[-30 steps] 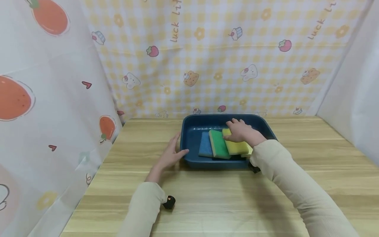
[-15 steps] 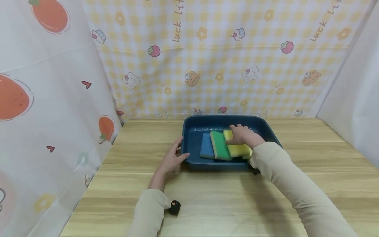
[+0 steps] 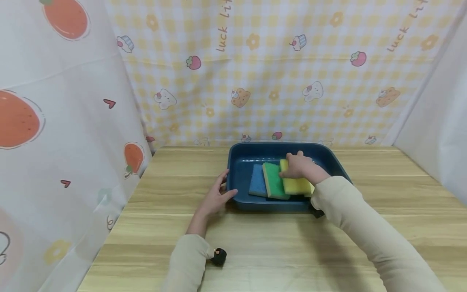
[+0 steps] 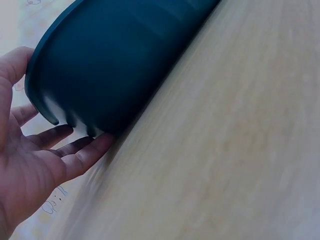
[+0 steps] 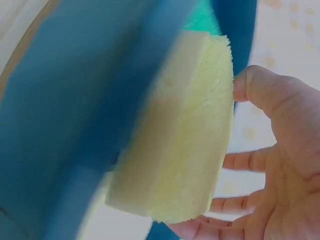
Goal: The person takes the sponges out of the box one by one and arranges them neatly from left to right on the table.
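My right hand reaches into a dark blue tray and grips a yellow scouring sponge. In the right wrist view the thumb lies against one edge of this sponge, with fingers behind it. Left of it lie a green sponge and a blue sponge, leaning in a row. Another pale yellow sponge shows partly under the gripped one. My left hand touches the tray's left end; its fingers rest nearly straight against the outer wall, the thumb near the front corner.
The tray stands at the back of a wood-grain table, close to a yellow-checked curtain. White cloth hangs at the left and the right. Each wrist carries a small black device.
The right hand has come down from above onto the yellow sponge, its fingers drawing in around it. The left hand stays at the tray's left end. The view has shifted slightly.
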